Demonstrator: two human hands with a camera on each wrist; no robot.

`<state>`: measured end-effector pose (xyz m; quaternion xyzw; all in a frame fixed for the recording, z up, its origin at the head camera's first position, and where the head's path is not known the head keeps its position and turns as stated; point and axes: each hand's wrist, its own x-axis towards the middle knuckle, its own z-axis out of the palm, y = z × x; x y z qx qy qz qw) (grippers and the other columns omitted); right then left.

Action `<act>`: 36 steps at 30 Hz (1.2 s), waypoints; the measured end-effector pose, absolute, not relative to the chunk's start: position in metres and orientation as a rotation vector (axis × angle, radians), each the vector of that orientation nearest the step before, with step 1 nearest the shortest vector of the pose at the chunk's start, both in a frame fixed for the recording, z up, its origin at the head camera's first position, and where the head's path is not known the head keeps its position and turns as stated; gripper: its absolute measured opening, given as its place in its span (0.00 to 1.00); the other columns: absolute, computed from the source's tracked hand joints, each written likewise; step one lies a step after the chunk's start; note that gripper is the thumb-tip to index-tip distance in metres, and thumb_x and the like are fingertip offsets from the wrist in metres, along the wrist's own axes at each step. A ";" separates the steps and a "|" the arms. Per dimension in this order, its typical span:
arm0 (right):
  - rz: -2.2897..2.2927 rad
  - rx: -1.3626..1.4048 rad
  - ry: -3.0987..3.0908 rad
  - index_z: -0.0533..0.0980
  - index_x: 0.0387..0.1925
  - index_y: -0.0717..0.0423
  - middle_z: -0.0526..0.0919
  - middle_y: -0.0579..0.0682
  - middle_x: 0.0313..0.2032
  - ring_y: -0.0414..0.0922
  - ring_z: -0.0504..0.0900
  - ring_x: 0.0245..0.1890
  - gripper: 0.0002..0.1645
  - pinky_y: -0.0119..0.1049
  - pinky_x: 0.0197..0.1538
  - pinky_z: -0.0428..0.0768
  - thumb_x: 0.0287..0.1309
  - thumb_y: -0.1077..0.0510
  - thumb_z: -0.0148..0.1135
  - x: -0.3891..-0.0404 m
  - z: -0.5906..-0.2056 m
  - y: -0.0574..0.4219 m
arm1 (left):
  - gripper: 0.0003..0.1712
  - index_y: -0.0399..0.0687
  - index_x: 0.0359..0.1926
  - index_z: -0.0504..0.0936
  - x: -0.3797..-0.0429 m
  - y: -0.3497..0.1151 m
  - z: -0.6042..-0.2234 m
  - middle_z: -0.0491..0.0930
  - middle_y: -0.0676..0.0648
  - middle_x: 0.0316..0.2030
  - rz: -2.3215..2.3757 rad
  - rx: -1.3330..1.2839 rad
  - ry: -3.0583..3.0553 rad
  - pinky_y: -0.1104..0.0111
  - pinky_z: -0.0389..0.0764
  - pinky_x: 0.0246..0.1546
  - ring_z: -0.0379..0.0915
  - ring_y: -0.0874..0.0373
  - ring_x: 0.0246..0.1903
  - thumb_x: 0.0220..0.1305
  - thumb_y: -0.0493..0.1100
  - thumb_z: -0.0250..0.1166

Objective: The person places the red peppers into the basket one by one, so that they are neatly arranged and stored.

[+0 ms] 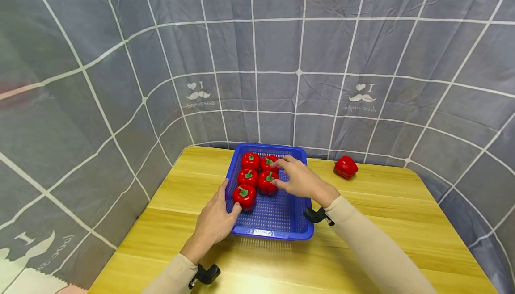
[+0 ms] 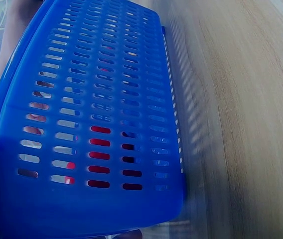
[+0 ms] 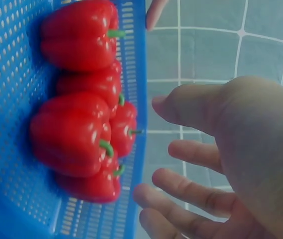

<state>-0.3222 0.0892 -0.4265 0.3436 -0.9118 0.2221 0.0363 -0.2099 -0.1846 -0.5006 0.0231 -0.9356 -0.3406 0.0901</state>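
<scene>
Several red bell peppers [image 3: 76,134] with green stems sit in two rows in a blue perforated basket [image 1: 277,231]. Over the basket's right half, my right hand [image 1: 299,178] reaches in from the right, fingers spread and slightly bent. In the right wrist view nothing lies between that thumb and fingers, and the peppers are below them. My left hand [image 1: 215,218] is at the basket's left rim, its fingers fairly straight along the edge and the thumb close to the front-left pepper [image 1: 244,196]. The left wrist view is filled by the basket's slotted wall [image 2: 96,199], with red showing through.
Another red bell pepper [image 1: 346,167] lies on its side toward the back right of the wooden table [image 1: 374,213]. A grey curtain [image 1: 277,93] with white grid lines hangs behind the table and at both sides. Each wrist wears a black strap mount [image 1: 318,216].
</scene>
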 end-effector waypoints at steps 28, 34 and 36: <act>0.705 0.870 -2.687 0.86 0.70 0.59 0.87 0.64 0.67 0.65 0.88 0.65 0.26 0.67 0.70 0.88 0.78 0.54 0.77 -0.351 -0.438 0.152 | 0.51 0.48 0.95 0.54 -0.214 -0.178 -0.507 0.73 0.32 0.85 -0.998 0.087 -2.777 0.29 0.85 0.72 0.81 0.26 0.76 0.81 0.54 0.65; 0.727 0.836 -2.664 0.86 0.70 0.61 0.86 0.65 0.69 0.67 0.87 0.68 0.26 0.71 0.74 0.83 0.78 0.55 0.76 -0.359 -0.444 0.167 | 0.51 0.48 0.95 0.54 -0.214 -0.177 -0.505 0.73 0.31 0.85 -1.000 0.091 -2.777 0.29 0.85 0.72 0.81 0.25 0.76 0.82 0.53 0.65; 0.732 0.820 -2.660 0.85 0.70 0.61 0.86 0.66 0.69 0.68 0.86 0.68 0.26 0.71 0.74 0.83 0.77 0.55 0.76 -0.361 -0.445 0.172 | 0.51 0.48 0.95 0.55 -0.214 -0.176 -0.505 0.73 0.31 0.85 -1.004 0.089 -2.775 0.29 0.85 0.72 0.81 0.25 0.76 0.82 0.54 0.65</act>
